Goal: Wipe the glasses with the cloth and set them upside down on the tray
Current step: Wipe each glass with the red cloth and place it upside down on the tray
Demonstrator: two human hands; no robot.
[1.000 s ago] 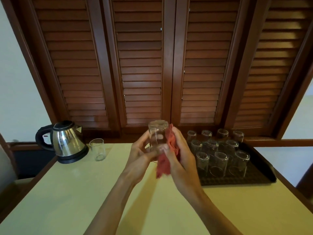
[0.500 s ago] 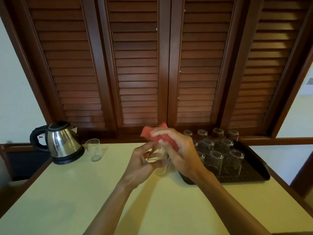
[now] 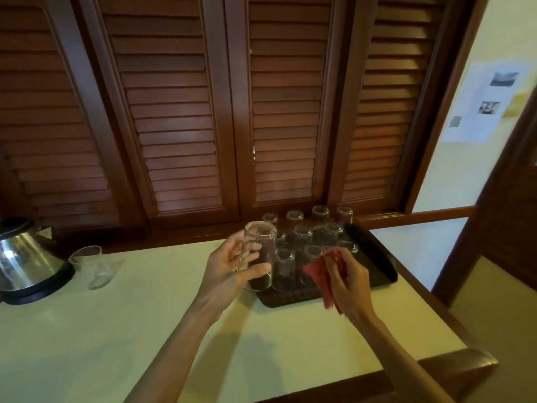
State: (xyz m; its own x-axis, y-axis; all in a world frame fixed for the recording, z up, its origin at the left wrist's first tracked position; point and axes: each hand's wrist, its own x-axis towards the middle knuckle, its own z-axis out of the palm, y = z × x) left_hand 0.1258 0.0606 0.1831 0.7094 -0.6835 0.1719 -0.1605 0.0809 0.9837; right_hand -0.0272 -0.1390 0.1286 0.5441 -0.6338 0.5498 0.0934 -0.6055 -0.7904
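Note:
My left hand point(image 3: 229, 271) grips a clear glass point(image 3: 260, 251) held upside down, its rim just above the front left corner of the dark tray point(image 3: 374, 257). Several glasses point(image 3: 302, 237) stand upside down in rows on that tray. To the right, my right hand point(image 3: 348, 277) pinches the red cloth point(image 3: 322, 274), which hangs over the tray's front edge, apart from the held glass. One more clear glass point(image 3: 91, 266) stands upright on the table at the left, beside the kettle.
A steel kettle point(image 3: 26, 257) on a black base sits at the table's far left. Wooden louvred shutters point(image 3: 180, 112) rise right behind the pale table point(image 3: 116, 330). A wooden ledge runs along the table's right and front edges.
The cloth has come away from the glass, my right hand drawing it off to the right. My left hand has carried the upside-down glass over the tray's front left corner. The view swung right.

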